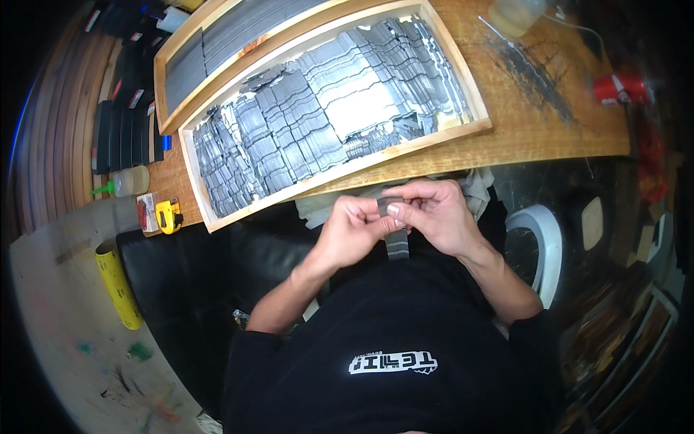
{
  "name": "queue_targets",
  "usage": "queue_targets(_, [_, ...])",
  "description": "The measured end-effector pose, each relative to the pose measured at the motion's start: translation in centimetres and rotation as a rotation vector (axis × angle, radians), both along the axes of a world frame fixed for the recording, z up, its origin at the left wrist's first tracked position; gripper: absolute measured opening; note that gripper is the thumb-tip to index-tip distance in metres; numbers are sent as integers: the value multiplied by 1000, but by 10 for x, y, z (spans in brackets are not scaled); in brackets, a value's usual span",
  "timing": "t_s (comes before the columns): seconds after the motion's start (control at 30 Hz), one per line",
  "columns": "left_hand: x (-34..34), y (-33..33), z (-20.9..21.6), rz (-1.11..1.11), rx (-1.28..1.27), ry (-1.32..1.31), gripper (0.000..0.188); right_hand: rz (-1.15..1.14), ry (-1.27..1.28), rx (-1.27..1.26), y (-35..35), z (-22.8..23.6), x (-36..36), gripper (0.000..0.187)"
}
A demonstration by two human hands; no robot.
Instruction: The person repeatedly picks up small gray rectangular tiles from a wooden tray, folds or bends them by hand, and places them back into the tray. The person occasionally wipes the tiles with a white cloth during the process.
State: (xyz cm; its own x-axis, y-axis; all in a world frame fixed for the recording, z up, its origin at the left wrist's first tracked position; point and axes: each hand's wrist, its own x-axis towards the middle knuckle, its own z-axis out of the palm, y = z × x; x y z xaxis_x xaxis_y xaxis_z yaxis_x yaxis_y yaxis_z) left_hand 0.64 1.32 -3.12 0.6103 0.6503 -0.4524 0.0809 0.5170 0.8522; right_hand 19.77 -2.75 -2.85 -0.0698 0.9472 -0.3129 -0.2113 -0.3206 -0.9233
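Observation:
Close to my body, just off the table's near edge, my left hand [350,230] and my right hand [439,215] meet. Both pinch a small, flat dark grey piece [389,205] between thumbs and fingers. What it is made of I cannot make out. A grey striped strip [397,246] shows below the fingers; whether it joins the held piece is hidden. Beyond my hands, a shallow wooden frame [340,165] lies on the table, filled with several rows of thin dark grey pieces [285,123].
Behind it lies a second wooden frame [163,119] with long grey strips. A yellow tape measure [169,216] and a bottle with a green tip [130,181] are at the left. A red can [620,90] stands far right; a yellow roll [119,286] lies lower left.

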Motion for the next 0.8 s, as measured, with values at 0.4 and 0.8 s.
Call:
queue_targets(0.4, [-6,-35,2,118,380,43,17,-5,-311,359,-9,10,-21,12])
queue_targets(0.8, [-8,-36,7,89,502,105,17,151,-174,272,-5,16,-8,13])
